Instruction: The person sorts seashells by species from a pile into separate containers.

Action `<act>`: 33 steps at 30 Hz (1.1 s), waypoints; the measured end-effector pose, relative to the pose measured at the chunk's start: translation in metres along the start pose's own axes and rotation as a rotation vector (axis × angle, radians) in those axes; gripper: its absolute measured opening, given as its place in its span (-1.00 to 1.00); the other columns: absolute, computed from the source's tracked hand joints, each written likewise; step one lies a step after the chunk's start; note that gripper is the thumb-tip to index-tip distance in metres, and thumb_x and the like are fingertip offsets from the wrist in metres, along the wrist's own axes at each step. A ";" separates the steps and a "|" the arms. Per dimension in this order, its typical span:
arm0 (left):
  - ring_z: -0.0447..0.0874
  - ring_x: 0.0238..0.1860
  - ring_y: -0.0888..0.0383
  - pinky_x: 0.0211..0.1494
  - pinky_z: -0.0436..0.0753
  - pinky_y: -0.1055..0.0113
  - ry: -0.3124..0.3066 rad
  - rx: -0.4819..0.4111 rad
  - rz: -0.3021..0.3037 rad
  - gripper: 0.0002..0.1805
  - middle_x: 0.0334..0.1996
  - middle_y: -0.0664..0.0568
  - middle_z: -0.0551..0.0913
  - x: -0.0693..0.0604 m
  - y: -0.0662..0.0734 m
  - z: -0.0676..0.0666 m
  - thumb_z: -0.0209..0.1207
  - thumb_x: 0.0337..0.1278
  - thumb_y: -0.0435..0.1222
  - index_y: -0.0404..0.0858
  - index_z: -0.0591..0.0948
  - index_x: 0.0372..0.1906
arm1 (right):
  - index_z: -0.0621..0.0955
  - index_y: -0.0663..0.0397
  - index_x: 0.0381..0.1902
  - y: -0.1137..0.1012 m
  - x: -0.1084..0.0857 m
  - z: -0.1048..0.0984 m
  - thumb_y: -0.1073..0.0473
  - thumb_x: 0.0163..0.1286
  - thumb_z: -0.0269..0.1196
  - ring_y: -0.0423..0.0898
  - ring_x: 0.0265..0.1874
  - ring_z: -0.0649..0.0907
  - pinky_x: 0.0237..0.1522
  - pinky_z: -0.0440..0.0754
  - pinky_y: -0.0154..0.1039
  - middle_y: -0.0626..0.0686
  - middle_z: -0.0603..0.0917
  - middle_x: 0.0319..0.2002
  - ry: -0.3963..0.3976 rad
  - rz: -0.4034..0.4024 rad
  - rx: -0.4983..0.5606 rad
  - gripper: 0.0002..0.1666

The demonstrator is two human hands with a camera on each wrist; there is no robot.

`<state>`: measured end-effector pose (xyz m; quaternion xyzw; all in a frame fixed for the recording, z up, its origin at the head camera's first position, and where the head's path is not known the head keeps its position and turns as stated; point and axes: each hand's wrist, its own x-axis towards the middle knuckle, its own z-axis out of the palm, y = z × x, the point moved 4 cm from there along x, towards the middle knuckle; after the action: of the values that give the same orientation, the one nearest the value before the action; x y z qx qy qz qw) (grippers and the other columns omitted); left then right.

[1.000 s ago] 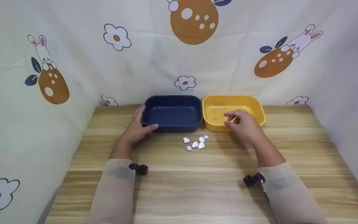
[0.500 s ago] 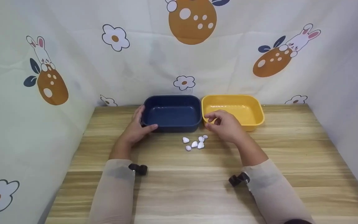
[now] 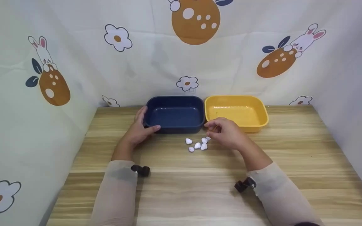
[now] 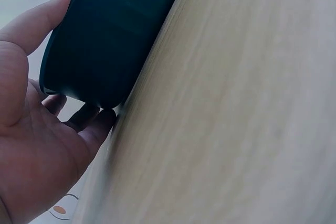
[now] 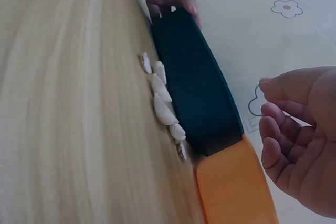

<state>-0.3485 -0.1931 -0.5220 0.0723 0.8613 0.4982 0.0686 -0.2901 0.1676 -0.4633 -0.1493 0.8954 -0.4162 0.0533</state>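
Pale cloth backdrop on left, rear and right; faint creases, print of outlined flowers and rabbits clasping brown speckled ovals. Below, table, wood-grain finish, light and darker streaks running crosswise, soft sheen toward the near middle. Beige sleeves on both forearms, matte. At the rear edge of the table, side by side: navy tub at left, yellow tub at right; both smooth, plastic-looking, rounded rectangles with highlights inside. Left hand spread round the navy tub's left end, gripping, thumb over the near rim, fingers along the end wall. Right hand before the yellow tub's near left corner, fingers loosely bent, thumb and forefinger apart. Black wrist devices, one per wrist. Smallest: six white pebble-like pieces, irregular, rounded to wedge-shaped, loosely clustered on the table before the navy tub; rightmost partly hidden by right fingertips, contact impossible to tell.
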 end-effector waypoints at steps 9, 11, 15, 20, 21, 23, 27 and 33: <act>-0.14 0.78 -0.15 0.81 0.02 -0.13 0.008 -0.002 0.003 0.27 0.79 0.10 -0.23 0.000 -0.002 -0.001 0.48 0.18 0.16 0.07 -0.10 0.78 | 0.76 0.17 0.12 0.011 0.000 0.016 0.25 0.39 0.41 -0.09 -0.18 0.68 -0.02 0.70 -0.19 0.03 0.77 -0.19 -0.146 0.031 0.011 -0.65; -0.14 0.78 -0.15 0.80 0.03 -0.14 0.010 0.003 0.003 0.28 0.79 0.11 -0.23 0.000 -0.002 -0.001 0.48 0.17 0.17 0.08 -0.10 0.78 | 0.77 0.16 0.10 0.014 0.000 0.019 0.25 0.38 0.41 -0.11 -0.20 0.68 -0.04 0.70 -0.20 0.01 0.77 -0.22 -0.157 0.026 0.001 -0.66; -0.14 0.78 -0.15 0.80 0.02 -0.14 0.013 0.003 0.010 0.27 0.79 0.09 -0.23 0.001 -0.002 0.000 0.49 0.18 0.14 0.07 -0.10 0.78 | 0.78 0.17 0.03 0.018 0.001 0.024 0.28 0.34 0.43 -0.16 -0.27 0.66 -0.14 0.67 -0.25 0.00 0.76 -0.27 -0.172 0.006 -0.022 -0.70; -0.16 0.79 -0.16 0.81 0.00 -0.15 0.010 -0.007 0.013 0.26 0.79 0.07 -0.23 0.001 -0.002 0.000 0.49 0.20 0.10 0.07 -0.10 0.78 | 0.79 0.18 0.00 0.023 0.001 0.031 0.26 0.32 0.47 -0.22 -0.29 0.66 -0.16 0.65 -0.33 -0.01 0.79 -0.29 -0.190 -0.022 -0.051 -0.71; -0.16 0.79 -0.15 0.81 -0.01 -0.16 0.010 -0.007 0.013 0.26 0.79 0.07 -0.23 0.001 -0.002 0.000 0.49 0.20 0.11 0.06 -0.10 0.78 | 0.79 0.17 -0.01 0.024 0.000 0.032 0.26 0.32 0.47 -0.23 -0.28 0.67 -0.15 0.66 -0.33 -0.02 0.79 -0.29 -0.192 -0.023 -0.056 -0.71; -0.17 0.79 -0.15 0.81 -0.01 -0.16 0.009 -0.016 0.014 0.27 0.79 0.07 -0.23 0.001 -0.001 0.000 0.50 0.19 0.11 0.05 -0.10 0.78 | 0.80 0.15 -0.02 0.026 0.000 0.034 0.25 0.31 0.49 -0.23 -0.28 0.67 -0.13 0.66 -0.32 -0.03 0.79 -0.30 -0.193 -0.026 -0.067 -0.72; -0.17 0.79 -0.16 0.81 -0.01 -0.14 0.006 -0.045 0.014 0.29 0.79 0.07 -0.23 0.000 0.000 0.000 0.51 0.17 0.11 0.03 -0.09 0.78 | 0.81 0.07 -0.07 0.027 0.000 0.035 0.24 0.27 0.51 -0.22 -0.31 0.64 -0.16 0.64 -0.29 -0.07 0.76 -0.34 -0.199 -0.042 -0.100 -0.75; -0.19 0.79 -0.17 0.81 -0.02 -0.16 0.000 -0.063 0.012 0.30 0.79 0.07 -0.24 -0.001 0.001 0.000 0.53 0.15 0.11 0.03 -0.10 0.78 | 0.81 0.02 -0.10 0.028 0.001 0.039 0.22 0.26 0.53 -0.23 -0.34 0.61 -0.20 0.60 -0.30 -0.10 0.74 -0.36 -0.217 -0.060 -0.126 -0.76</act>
<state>-0.3474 -0.1931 -0.5212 0.0756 0.8447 0.5254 0.0679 -0.2882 0.1555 -0.5099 -0.2233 0.9038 -0.3420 0.1277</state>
